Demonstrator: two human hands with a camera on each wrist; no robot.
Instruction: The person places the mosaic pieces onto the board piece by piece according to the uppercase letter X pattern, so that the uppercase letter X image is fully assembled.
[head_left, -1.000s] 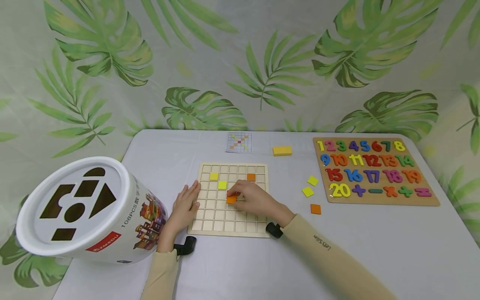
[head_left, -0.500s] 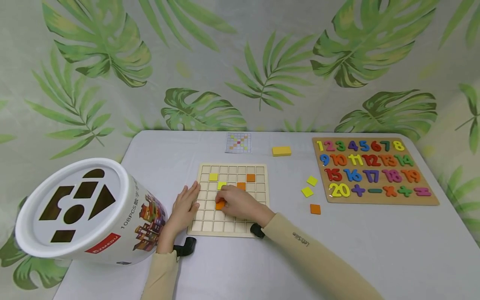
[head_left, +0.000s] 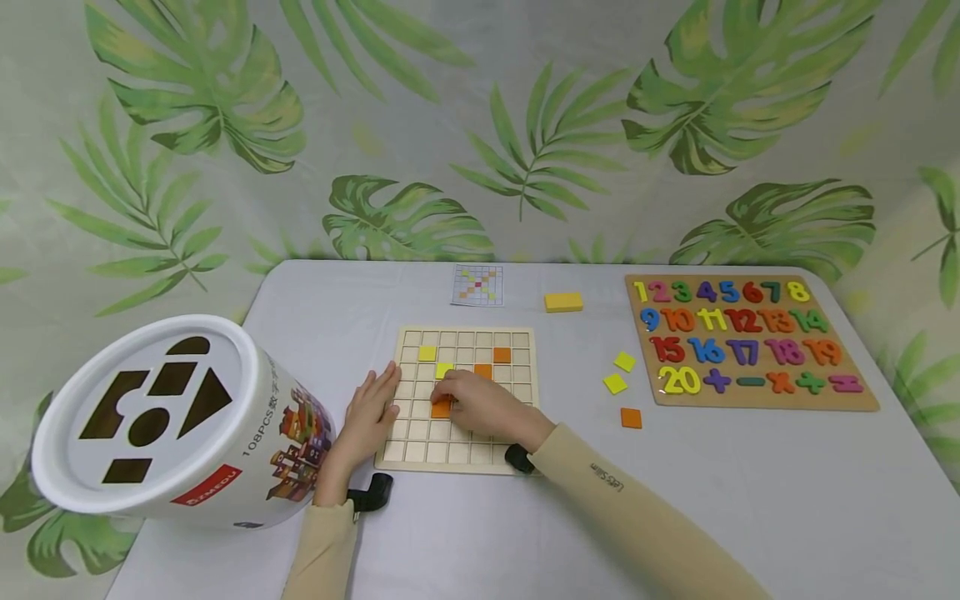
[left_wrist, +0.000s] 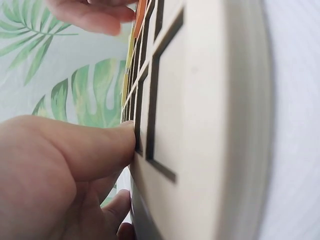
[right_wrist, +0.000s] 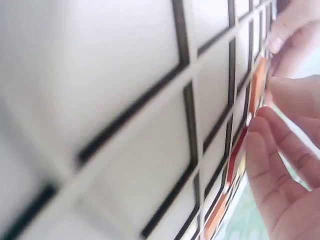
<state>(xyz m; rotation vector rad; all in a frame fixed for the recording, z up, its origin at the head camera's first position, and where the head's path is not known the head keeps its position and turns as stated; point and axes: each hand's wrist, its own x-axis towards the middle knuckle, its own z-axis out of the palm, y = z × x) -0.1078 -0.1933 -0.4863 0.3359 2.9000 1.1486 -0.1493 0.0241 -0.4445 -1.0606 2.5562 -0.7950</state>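
Observation:
A pale wooden grid board (head_left: 427, 454) lies at the table's middle. Two yellow tiles (head_left: 427, 353) and two orange tiles (head_left: 502, 355) sit in its upper rows. My right hand (head_left: 450, 397) is over the board's middle and pinches another orange tile (head_left: 441, 408) against a cell. The right wrist view shows its fingertips (right_wrist: 270, 135) at that tile's edge (right_wrist: 259, 82). My left hand (head_left: 378, 400) lies with straight fingers on the board's left edge. In the left wrist view its thumb (left_wrist: 95, 145) touches the board's rim (left_wrist: 210, 125).
A big white shape-sorter bucket (head_left: 150, 417) lies on its side at the left. A number puzzle board (head_left: 750, 392) is at the right. Two yellow tiles (head_left: 615, 383) and an orange tile (head_left: 632, 418) lie loose between the boards. A yellow block (head_left: 564, 302) and a pattern card (head_left: 477, 285) are behind.
My right hand has moved left and a little nearer with the orange tile, uncovering an orange tile in the third row. It has barely moved in the last half second. The left hand stayed put.

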